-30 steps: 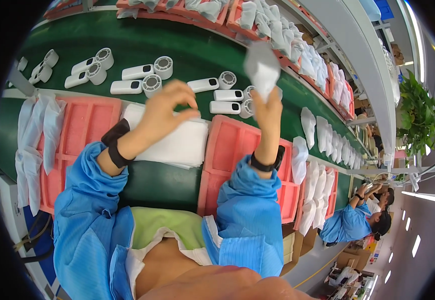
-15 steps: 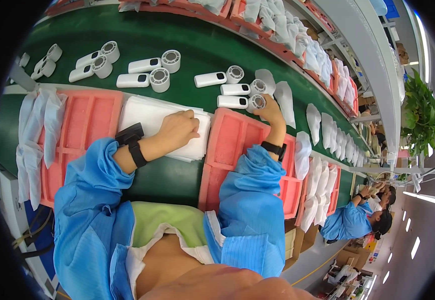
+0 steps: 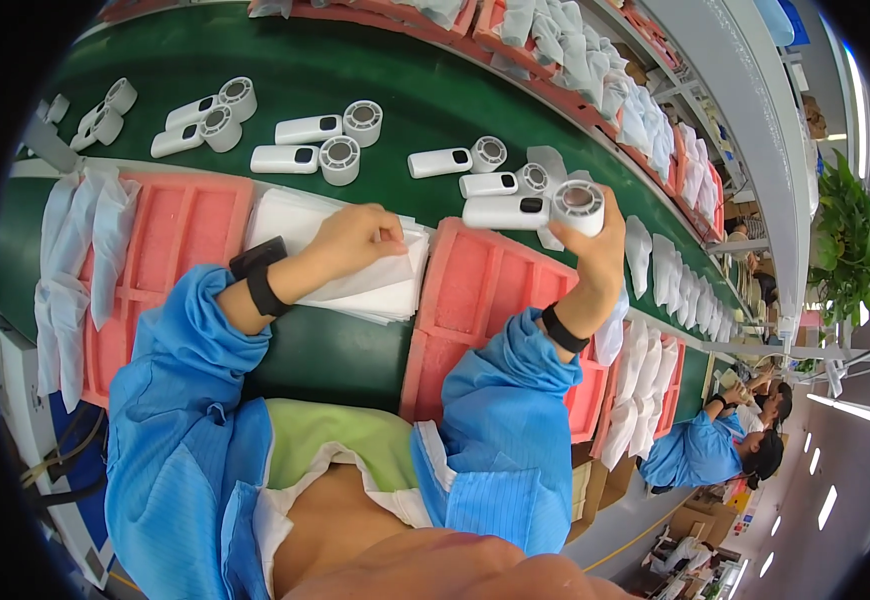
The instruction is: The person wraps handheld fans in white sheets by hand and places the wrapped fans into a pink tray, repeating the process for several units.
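My right hand (image 3: 603, 250) is closed round the round head of a white handheld fan (image 3: 507, 211), raised above the green belt with its handle pointing left. Behind it, two more white fans lie on the belt, one of them the upper-left fan (image 3: 442, 162). On the left, my left hand (image 3: 360, 240) has its fingers pinched on the edge of a thin white sheet or sleeve (image 3: 373, 277), slightly lifted from the white stack (image 3: 395, 302). Whether that piece is a flat sheet or a bag, I cannot tell.
Pink divided trays flank the stack: a left tray (image 3: 187, 235) with wrapped pieces and a right tray (image 3: 455, 290) under my right forearm. More fans (image 3: 310, 129) lie on the green belt (image 3: 435, 90). Wrapped pieces (image 3: 655, 258) line it at right; co-workers (image 3: 705, 440) sit beyond.
My right hand has taken hold of a fan and lifted it off the belt, towards me and right. My left fingers have raised the top sheet's edge. The fans on the belt have shifted right.
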Demonstrator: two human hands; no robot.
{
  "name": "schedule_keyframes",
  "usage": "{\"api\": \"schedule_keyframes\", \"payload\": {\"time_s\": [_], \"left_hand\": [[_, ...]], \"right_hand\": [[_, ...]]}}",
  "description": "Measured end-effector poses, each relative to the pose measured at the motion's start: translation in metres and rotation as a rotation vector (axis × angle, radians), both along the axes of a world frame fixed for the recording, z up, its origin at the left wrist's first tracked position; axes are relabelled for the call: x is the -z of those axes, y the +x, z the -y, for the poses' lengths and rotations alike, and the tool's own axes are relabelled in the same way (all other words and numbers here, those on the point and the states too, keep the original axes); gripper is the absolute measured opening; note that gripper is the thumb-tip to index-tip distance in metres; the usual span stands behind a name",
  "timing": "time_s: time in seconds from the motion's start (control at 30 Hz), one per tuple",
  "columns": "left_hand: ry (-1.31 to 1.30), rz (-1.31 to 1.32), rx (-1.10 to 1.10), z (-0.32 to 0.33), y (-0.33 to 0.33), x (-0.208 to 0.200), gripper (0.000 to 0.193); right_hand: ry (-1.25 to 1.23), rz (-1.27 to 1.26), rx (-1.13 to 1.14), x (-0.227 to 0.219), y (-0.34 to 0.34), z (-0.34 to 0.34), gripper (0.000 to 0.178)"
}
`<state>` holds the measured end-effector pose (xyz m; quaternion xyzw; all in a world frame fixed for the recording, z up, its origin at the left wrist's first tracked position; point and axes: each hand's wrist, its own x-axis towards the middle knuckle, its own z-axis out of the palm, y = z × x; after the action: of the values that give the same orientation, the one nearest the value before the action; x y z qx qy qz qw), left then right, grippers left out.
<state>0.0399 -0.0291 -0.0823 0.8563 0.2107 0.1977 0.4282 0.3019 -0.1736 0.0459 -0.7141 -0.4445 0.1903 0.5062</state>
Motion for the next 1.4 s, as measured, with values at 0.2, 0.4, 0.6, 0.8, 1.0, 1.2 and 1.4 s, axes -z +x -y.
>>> {"api": "schedule_keyframes", "payload": {"time_s": [0.2,0.4,0.6,0.8,1.0,1.2,1.4], "left_hand": [[-0.468,0.179,0.063,-0.028,-0.027,-0.039,0.014],[-0.693,0.566,-0.046,-0.022,-0.051,-0.076,0.016],[-0.867,0.707,-0.067,-0.002,-0.065,-0.093,0.012],[0.047,0.584,-0.088,0.03,-0.053,-0.072,0.02],[0.215,0.421,-0.133,0.023,-0.051,-0.093,0.036],[0.079,0.485,-0.073,-0.003,-0.054,-0.093,0.048],[-0.192,0.75,0.328,-0.018,-0.067,-0.109,0.049]], "right_hand": [[0.042,0.192,-0.27,0.005,-0.064,-0.03,0.055],[0.254,0.445,-0.301,0.021,-0.139,-0.065,0.065],[0.251,0.704,-0.218,0.032,-0.169,-0.066,0.081],[0.227,0.892,-0.095,0.031,-0.163,-0.065,0.085],[0.205,0.397,-0.029,0.036,-0.148,-0.064,0.08],[0.334,-0.105,-0.319,0.023,-0.165,-0.052,0.069],[0.082,0.084,-0.579,0.025,-0.157,-0.052,0.057]]}}
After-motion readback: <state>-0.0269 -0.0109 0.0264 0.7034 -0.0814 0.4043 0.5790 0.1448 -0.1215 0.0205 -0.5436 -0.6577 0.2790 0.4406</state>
